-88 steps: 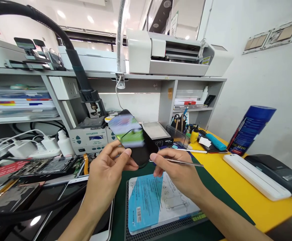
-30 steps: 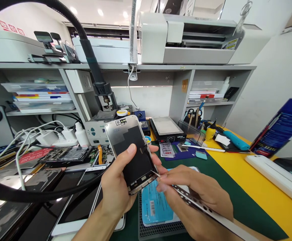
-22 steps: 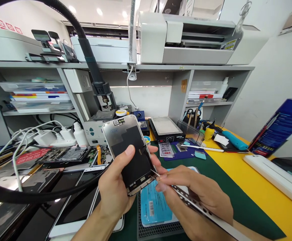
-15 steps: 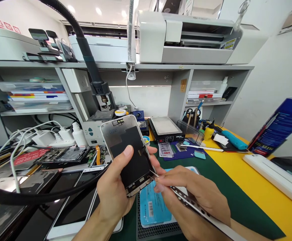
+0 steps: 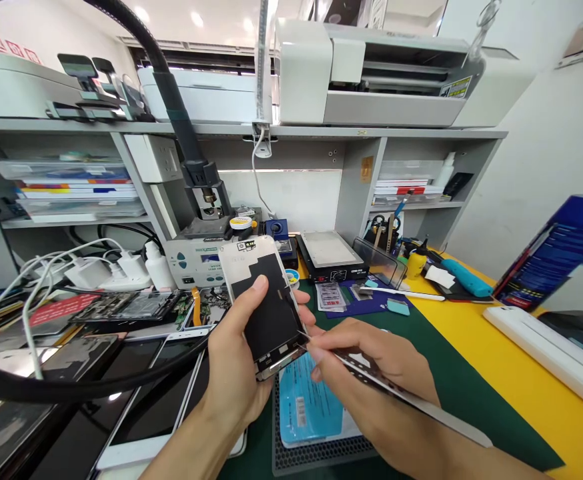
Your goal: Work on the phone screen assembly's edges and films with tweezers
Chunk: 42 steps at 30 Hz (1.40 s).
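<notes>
The whole back is taken up by a gray shelf unit [image 5: 301, 132], with a big white machine [image 5: 396, 110] parked on its top right. Out front, a green mat [image 5: 491, 400] is laid down, then a black mesh pad [image 5: 321, 461] with a blue-and-white package [image 5: 311, 403] stacked on it, partly hidden by the right hand [image 5: 371, 377]. The phone screen panel [image 5: 274, 313] is held up over the mat, tilted, black-and-silver back side showing, pinched between thumb and fingers of the left hand [image 5: 234, 353]. Metal tweezers [image 5: 451, 421] are pinched pen-style in the right one. The tips are slightly apart at the panel's lower right corner; whether it's actually being touched can't be told.
</notes>
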Each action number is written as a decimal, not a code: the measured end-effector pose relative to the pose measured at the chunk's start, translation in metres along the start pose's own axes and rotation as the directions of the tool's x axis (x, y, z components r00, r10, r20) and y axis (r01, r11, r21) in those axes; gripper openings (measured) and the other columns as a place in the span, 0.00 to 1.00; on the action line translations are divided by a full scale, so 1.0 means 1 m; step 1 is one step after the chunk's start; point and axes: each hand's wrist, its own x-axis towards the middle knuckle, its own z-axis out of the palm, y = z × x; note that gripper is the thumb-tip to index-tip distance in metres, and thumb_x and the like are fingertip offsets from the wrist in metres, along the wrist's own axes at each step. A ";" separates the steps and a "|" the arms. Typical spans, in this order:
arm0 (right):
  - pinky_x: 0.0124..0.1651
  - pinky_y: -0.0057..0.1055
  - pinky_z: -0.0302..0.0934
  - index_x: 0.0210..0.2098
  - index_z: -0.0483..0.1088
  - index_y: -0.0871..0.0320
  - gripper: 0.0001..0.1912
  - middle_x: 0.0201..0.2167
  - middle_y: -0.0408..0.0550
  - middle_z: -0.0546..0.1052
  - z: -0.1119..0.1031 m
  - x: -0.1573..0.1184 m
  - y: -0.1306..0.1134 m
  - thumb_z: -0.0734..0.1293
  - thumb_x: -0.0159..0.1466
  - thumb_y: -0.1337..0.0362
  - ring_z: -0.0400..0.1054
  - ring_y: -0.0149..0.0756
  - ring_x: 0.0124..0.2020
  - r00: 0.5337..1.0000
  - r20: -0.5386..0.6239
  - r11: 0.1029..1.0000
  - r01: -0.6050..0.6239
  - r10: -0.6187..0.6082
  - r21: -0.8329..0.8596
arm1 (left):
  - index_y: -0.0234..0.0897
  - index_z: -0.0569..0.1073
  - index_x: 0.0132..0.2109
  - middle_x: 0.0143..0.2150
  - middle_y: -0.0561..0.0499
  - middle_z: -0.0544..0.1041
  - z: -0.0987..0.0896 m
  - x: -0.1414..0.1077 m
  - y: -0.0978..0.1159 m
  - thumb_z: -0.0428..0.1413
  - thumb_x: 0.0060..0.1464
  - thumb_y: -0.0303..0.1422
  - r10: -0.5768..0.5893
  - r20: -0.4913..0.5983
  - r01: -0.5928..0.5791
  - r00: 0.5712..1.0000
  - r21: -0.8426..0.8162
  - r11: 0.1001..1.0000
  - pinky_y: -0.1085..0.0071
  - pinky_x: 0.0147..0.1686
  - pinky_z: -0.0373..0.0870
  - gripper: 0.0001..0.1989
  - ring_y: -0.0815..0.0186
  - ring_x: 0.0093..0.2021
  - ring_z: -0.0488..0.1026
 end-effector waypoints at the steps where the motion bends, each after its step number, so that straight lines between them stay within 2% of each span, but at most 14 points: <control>1: 0.29 0.20 0.63 0.33 0.75 0.56 0.07 0.27 0.41 0.78 0.000 0.001 0.000 0.65 0.63 0.71 0.72 0.26 0.25 1.000 0.018 1.000 -0.025 0.025 0.009 | 0.30 0.80 0.34 0.26 0.44 0.78 -0.002 0.002 -0.001 0.53 0.55 0.44 -0.009 0.012 0.009 1.000 0.006 1.000 0.70 0.25 0.72 0.20 0.61 0.25 0.76; 5: 0.27 0.20 0.62 0.36 0.76 0.55 0.07 0.29 0.41 0.79 0.002 0.003 0.004 0.65 0.64 0.69 0.72 0.26 0.26 0.994 0.071 0.995 -0.088 0.085 0.043 | 0.31 0.80 0.34 0.26 0.45 0.78 -0.007 0.006 -0.003 0.54 0.55 0.46 -0.024 0.015 0.024 1.000 0.010 1.000 0.73 0.22 0.69 0.21 0.65 0.23 0.74; 8: 0.28 0.21 0.62 0.35 0.75 0.55 0.06 0.29 0.42 0.79 0.002 0.002 0.007 0.65 0.64 0.69 0.72 0.26 0.26 0.992 0.082 0.993 -0.100 0.095 0.057 | 0.31 0.80 0.33 0.25 0.45 0.77 -0.004 0.005 -0.003 0.54 0.55 0.45 -0.025 -0.007 0.026 1.000 0.018 1.000 0.73 0.22 0.69 0.20 0.65 0.22 0.73; 12: 0.29 0.22 0.64 0.35 0.74 0.54 0.05 0.29 0.41 0.78 0.001 0.000 0.009 0.65 0.64 0.67 0.73 0.28 0.27 0.990 0.082 0.987 -0.126 0.119 0.095 | 0.31 0.79 0.32 0.24 0.45 0.77 0.004 0.000 -0.003 0.54 0.54 0.44 0.043 -0.061 -0.039 0.997 0.060 0.997 0.72 0.22 0.70 0.19 0.65 0.22 0.73; 14: 0.29 0.22 0.64 0.35 0.74 0.54 0.05 0.29 0.40 0.78 0.001 0.000 0.010 0.65 0.64 0.67 0.73 0.29 0.27 0.989 0.074 0.985 -0.133 0.125 0.111 | 0.30 0.80 0.32 0.25 0.44 0.78 0.006 -0.003 -0.003 0.53 0.54 0.44 0.076 -0.053 -0.072 0.996 0.081 0.994 0.71 0.24 0.71 0.20 0.64 0.23 0.74; 17: 0.28 0.22 0.64 0.35 0.74 0.54 0.05 0.28 0.41 0.77 0.003 0.000 0.009 0.65 0.64 0.67 0.72 0.28 0.26 0.994 0.047 0.990 -0.101 0.097 0.103 | 0.30 0.80 0.34 0.25 0.44 0.78 0.006 -0.007 -0.003 0.51 0.56 0.45 0.109 -0.005 -0.108 0.994 0.084 0.991 0.71 0.25 0.72 0.22 0.63 0.24 0.74; 22: 0.29 0.22 0.62 0.33 0.74 0.55 0.06 0.28 0.40 0.77 0.004 0.001 0.009 0.65 0.63 0.69 0.71 0.27 0.26 0.998 0.049 0.997 -0.043 0.039 0.068 | 0.33 0.80 0.35 0.27 0.45 0.79 0.003 -0.007 -0.004 0.51 0.58 0.43 0.138 0.038 -0.140 0.990 0.073 0.987 0.70 0.27 0.74 0.19 0.63 0.26 0.75; 27: 0.33 0.23 0.63 0.34 0.73 0.53 0.06 0.30 0.39 0.77 0.000 -0.001 0.010 0.65 0.64 0.68 0.72 0.28 0.30 0.993 0.095 0.996 -0.073 0.068 0.053 | 0.33 0.79 0.37 0.30 0.43 0.80 0.001 -0.007 -0.005 0.53 0.56 0.43 0.152 0.063 -0.156 0.986 0.074 0.985 0.68 0.28 0.74 0.18 0.60 0.29 0.76; 31: 0.30 0.25 0.65 0.35 0.73 0.53 0.04 0.27 0.41 0.76 -0.001 -0.003 0.011 0.66 0.64 0.67 0.72 0.31 0.26 0.999 0.007 0.988 -0.053 0.052 0.146 | 0.32 0.80 0.36 0.27 0.44 0.79 0.002 -0.010 0.000 0.51 0.57 0.44 0.141 0.102 -0.146 0.985 0.046 0.988 0.68 0.28 0.73 0.20 0.61 0.27 0.76; 35: 0.29 0.25 0.66 0.38 0.72 0.51 0.05 0.28 0.40 0.76 -0.001 -0.004 0.013 0.66 0.64 0.68 0.72 0.31 0.26 0.997 -0.057 0.967 -0.032 0.048 0.253 | 0.30 0.80 0.35 0.27 0.42 0.80 0.000 -0.008 0.004 0.50 0.56 0.45 0.111 0.042 -0.109 0.993 -0.041 0.993 0.64 0.30 0.75 0.22 0.57 0.27 0.77; 42: 0.28 0.24 0.64 0.33 0.72 0.57 0.04 0.26 0.43 0.75 0.000 -0.002 0.006 0.66 0.62 0.71 0.69 0.29 0.25 0.991 -0.083 0.993 0.108 -0.103 0.056 | 0.29 0.80 0.33 0.25 0.41 0.79 0.002 -0.003 0.007 0.50 0.56 0.45 0.092 0.024 -0.091 0.995 -0.049 0.995 0.66 0.27 0.73 0.22 0.58 0.25 0.76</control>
